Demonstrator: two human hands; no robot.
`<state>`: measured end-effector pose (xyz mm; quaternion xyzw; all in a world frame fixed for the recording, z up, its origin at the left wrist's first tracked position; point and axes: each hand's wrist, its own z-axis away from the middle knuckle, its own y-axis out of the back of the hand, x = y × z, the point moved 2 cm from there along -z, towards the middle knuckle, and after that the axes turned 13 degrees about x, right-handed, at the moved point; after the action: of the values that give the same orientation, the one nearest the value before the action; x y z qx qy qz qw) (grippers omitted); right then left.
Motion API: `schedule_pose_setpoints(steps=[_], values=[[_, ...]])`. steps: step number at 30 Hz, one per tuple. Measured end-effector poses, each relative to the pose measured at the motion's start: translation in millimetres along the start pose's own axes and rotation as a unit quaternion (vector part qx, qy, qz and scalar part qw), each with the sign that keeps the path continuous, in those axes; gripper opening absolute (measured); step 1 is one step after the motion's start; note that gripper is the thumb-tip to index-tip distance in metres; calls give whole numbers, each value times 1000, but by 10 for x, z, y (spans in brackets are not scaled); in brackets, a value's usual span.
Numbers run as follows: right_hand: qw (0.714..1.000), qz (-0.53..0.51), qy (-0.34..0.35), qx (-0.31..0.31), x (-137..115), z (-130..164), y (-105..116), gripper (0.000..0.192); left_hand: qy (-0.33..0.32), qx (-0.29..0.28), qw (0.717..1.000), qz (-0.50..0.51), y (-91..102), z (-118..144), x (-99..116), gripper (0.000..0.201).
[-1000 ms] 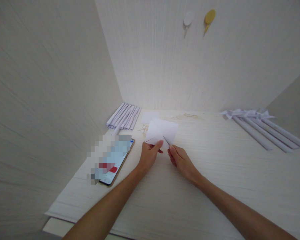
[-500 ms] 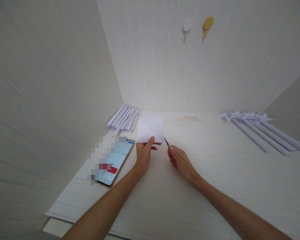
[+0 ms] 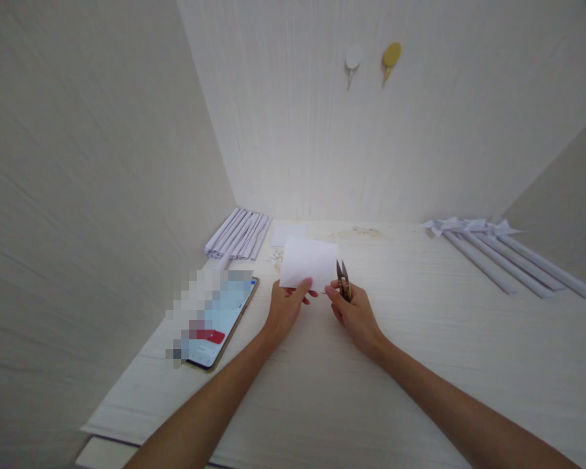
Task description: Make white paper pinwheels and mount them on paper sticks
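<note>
A white square of paper (image 3: 308, 259) is pinched in my left hand (image 3: 286, 307), thumb on top and fingers underneath. My right hand (image 3: 354, 317) holds small thread snips (image 3: 343, 280), their two blades apart and pointing up and away from me. The right thumb and forefinger reach close to the paper's lower right corner; whether they touch it I cannot tell. Behind the held sheet, another white paper (image 3: 289, 233) lies flat on the table.
Rolled paper sticks (image 3: 239, 233) lie in a row at the back left. A phone (image 3: 224, 329) rests below them. At the right are long paper tubes with folded tips (image 3: 510, 264). Two hooks, one white (image 3: 353, 57) and one yellow (image 3: 391, 55), are on the back wall.
The held paper has moved right and slightly toward me, exposing the flat sheet behind. In my right hand the snips have turned from pointing at the paper to pointing upward, with blades apart.
</note>
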<state>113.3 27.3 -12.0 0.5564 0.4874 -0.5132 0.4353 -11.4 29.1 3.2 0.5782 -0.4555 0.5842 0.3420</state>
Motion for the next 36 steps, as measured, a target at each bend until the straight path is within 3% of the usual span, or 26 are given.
schedule_pose_setpoints(steps=[9,15,23,36], values=[[999,24,7,-38,-50,12,-14,20,39,59,994,-84,-11,49,-35,22],[998,-36,-20,-54,-32,7,-15,20,32,90,982,-165,51,37,-19,32],[999,1,-11,-44,-35,7,-9,15,38,81,982,-165,30,53,1,27],[999,31,4,-45,-31,-2,-19,23,51,89,978,-181,19,105,94,27]])
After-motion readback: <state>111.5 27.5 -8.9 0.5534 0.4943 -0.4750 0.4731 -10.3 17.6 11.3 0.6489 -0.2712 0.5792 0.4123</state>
